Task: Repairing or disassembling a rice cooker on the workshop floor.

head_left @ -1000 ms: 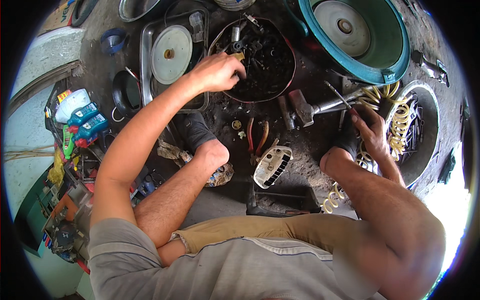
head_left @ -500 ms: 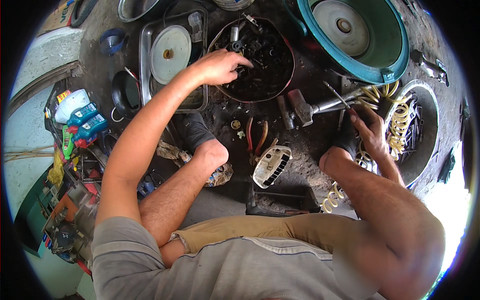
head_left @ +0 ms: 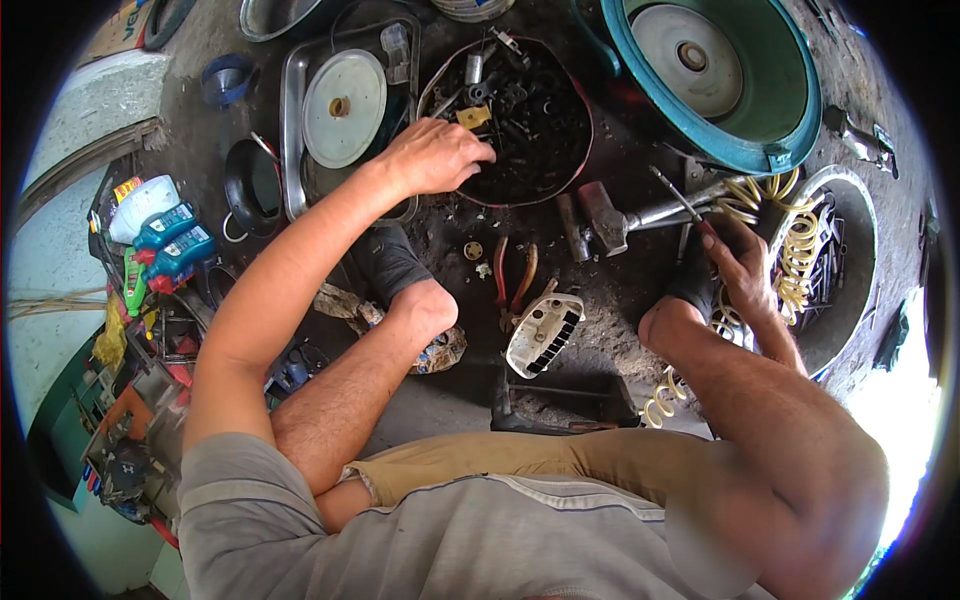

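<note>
My left hand (head_left: 437, 155) reaches into a round shallow tray of dark small metal parts (head_left: 560, 170), fingers bent down among the pieces; whether it grips one I cannot tell. My right hand (head_left: 737, 262) is closed around the handle of a thin screwdriver (head_left: 676, 196) whose shaft points up and to the left. A hammer (head_left: 610, 218) lies just left of that hand. Red-handled pliers (head_left: 511, 281) and a white slotted plastic cover (head_left: 543, 333) lie on the ground between my feet.
A large teal tub with a round metal disc (head_left: 790, 120) stands at the upper right. A metal tray holding a pale disc (head_left: 292, 110) sits at upper left. A yellow coiled hose (head_left: 800, 245) lies over a tyre-like ring. Blue bottles (head_left: 175, 240) stand at the left.
My left hand has shifted slightly within the parts tray. My right hand with the screwdriver has stayed nearly still.
</note>
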A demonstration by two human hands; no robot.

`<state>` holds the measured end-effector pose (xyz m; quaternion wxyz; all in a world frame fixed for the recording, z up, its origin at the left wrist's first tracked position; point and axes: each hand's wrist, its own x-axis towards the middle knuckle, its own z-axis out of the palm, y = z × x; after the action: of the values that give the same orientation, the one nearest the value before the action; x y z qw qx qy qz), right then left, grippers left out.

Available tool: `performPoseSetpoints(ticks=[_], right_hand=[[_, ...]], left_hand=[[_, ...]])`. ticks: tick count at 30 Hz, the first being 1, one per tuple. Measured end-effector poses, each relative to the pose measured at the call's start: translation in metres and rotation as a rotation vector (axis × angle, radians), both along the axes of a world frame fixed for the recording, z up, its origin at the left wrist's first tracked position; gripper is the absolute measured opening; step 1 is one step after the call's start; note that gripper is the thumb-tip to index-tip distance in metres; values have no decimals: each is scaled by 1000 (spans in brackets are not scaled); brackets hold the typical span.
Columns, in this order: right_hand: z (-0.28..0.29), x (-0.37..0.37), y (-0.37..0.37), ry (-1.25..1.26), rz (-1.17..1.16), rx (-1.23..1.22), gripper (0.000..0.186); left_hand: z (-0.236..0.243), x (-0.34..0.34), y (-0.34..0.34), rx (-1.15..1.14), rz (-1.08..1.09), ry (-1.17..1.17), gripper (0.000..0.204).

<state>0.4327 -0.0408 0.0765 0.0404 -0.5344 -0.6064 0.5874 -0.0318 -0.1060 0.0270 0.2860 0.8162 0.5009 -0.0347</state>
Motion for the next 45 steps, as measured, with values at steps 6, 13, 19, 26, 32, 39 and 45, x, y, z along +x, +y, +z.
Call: performPoseSetpoints(ticks=[6, 13, 19, 26, 32, 39, 45], right_hand=[[-1, -4, -1, 27, -13, -28, 32], [3, -6, -2, 43, -31, -23, 32], [0, -4, -1, 35, -18, -5, 34], [-1, 0, -1, 26, -30, -20, 34], [-2, -1, -3, 45, -43, -31, 33], [0, -5, -2, 50, -25, -25, 32], [-3, -6, -2, 52, -29, -20, 33]], left_hand=[[-1, 26, -11, -173, 75, 332, 24], [10, 32, -11, -396, 308, -101, 32], [-13, 32, -16, -333, 491, -67, 57], [2, 100, -48, -657, 393, -351, 90], [-8, 115, -53, -758, 1238, -809, 95], [-39, 132, -44, -486, 1095, -794, 99], [-14, 129, -29, -425, 811, -420, 99]])
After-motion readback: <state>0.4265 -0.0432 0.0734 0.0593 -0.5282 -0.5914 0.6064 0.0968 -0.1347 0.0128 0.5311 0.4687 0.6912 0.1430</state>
